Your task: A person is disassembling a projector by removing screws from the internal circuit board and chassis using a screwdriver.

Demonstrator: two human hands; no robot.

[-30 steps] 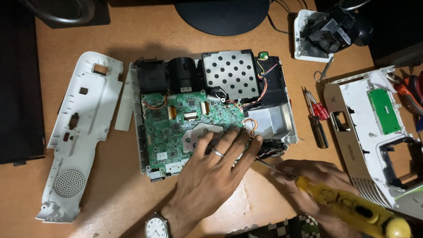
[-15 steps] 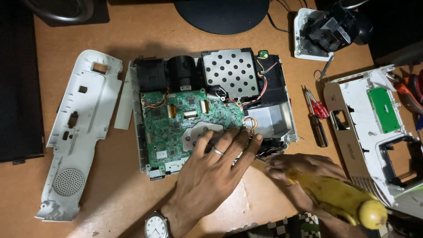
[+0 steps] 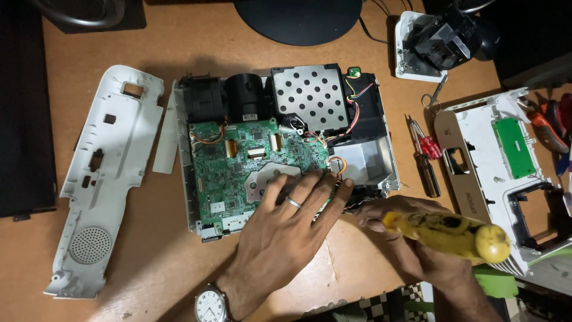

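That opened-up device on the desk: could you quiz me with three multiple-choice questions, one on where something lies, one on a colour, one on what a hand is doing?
1. Where does the long white cover panel lie?
A. left of the opened device
B. on top of it
C. right of it

2. What colour is the circuit board?
A. blue
B. green
C. red

3. What is the right hand doing?
A. resting empty
B. pressing flat on the board
C. holding a yellow-handled screwdriver

Answers: 1 A, the panel sits on the bare desk to the left. 2 B, the board is plainly green. 3 C, its grip wraps the yellow handle, while the left hand presses the board.
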